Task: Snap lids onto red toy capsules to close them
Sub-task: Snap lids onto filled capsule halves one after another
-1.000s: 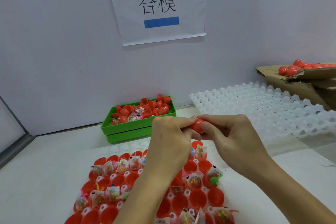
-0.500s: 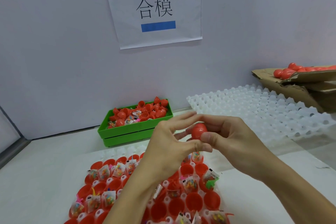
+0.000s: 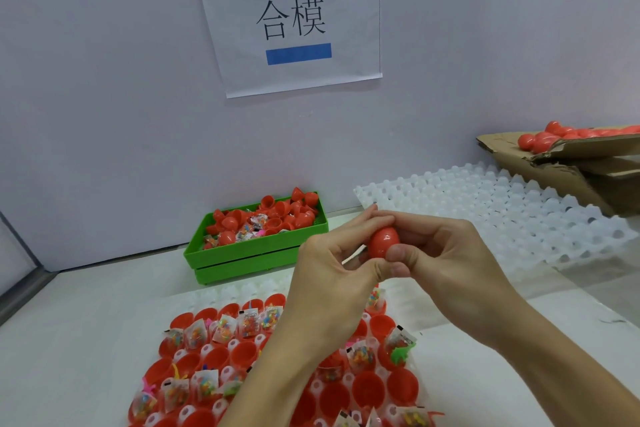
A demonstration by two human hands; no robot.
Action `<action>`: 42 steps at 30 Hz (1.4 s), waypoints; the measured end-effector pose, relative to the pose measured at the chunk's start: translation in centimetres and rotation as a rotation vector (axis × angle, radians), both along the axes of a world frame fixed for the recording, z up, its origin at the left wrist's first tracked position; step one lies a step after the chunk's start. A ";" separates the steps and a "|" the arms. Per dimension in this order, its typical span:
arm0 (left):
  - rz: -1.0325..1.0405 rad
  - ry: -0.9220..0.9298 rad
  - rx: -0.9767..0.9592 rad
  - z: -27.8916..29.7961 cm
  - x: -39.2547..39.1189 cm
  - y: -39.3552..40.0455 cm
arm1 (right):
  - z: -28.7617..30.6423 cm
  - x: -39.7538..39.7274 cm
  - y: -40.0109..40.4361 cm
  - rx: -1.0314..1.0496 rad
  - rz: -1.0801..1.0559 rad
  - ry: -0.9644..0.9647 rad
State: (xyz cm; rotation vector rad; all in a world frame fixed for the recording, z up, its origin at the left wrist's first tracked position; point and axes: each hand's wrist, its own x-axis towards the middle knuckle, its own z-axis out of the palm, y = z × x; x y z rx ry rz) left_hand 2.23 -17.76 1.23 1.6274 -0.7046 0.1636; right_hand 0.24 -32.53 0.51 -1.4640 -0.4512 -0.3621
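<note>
Red plastic fills the nearest zone: we start at the white cell tray [image 3: 194,298] of open capsule halves [image 3: 367,388], our landmark. Many halves in it hold small clear toy packets [image 3: 204,388]; others sit empty.

Directly above the far right part of that tray, both hands meet around one red capsule [image 3: 383,242]. The left hand [image 3: 332,274] pinches it from the left, thumb below and fingers curled over the top. The right hand [image 3: 440,253] grips it from the right, thumb across its lower front and fingers wrapped behind. Both hands are closed on the capsule; none of the fingers is spread free.

The seam is largely covered by fingers, so we cannot tell for certain whether the lid is fully seated; the outline reads as one smooth egg, which suggests it is closed or nearly so.

To finish the step well, we recommend:
1. Keep the two halves on one axis and press straight together.
2. Squeeze evenly round the rim so that no edge rides up.
3. Check that no packet corner is trapped in the joint.

Beyond the landmark tray, to its far left, stands a green bin [image 3: 256,253] of loose red lids [image 3: 277,215]. To its far right lies an empty white tray [image 3: 519,218], and further still a cardboard box [image 3: 571,163] carries closed capsules [image 3: 554,135].
</note>
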 end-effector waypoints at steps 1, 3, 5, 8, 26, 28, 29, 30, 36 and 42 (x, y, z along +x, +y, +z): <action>-0.037 0.021 -0.025 0.1 0.1 0.2 | 0.1 0.0 -0.2 0.023 0.021 0.005; -0.118 0.050 -0.060 0.4 0.3 0.8 | 0.1 0.1 -0.7 0.047 0.071 0.023; -0.137 0.016 -0.042 0.7 0.5 1.5 | 0.1 0.2 -1.0 0.044 0.121 0.030; -0.055 -0.074 0.005 0.9 0.6 1.7 | -0.1 0.4 -1.1 0.023 0.160 0.044; 0.127 -0.176 0.033 -0.3 0.1 0.2 | -0.4 0.4 0.4 0.330 -0.072 0.097; 0.217 -0.212 0.010 -0.2 0.1 0.3 | -0.3 0.2 0.6 0.329 -0.031 0.087; 0.227 -0.203 -0.009 -0.1 0.0 0.3 | -0.3 0.1 0.7 0.322 -0.020 0.087; 0.222 -0.190 -0.020 0.0 0.0 0.4 | -0.2 0.0 0.7 0.313 -0.017 0.088; 0.213 -0.179 -0.023 0.0 0.1 0.4 | 0.1 -0.3 0.8 0.276 -0.076 0.044; 0.209 -0.116 -0.082 -0.2 0.3 0.5 | 0.0 -0.2 1.0 0.290 -0.099 0.040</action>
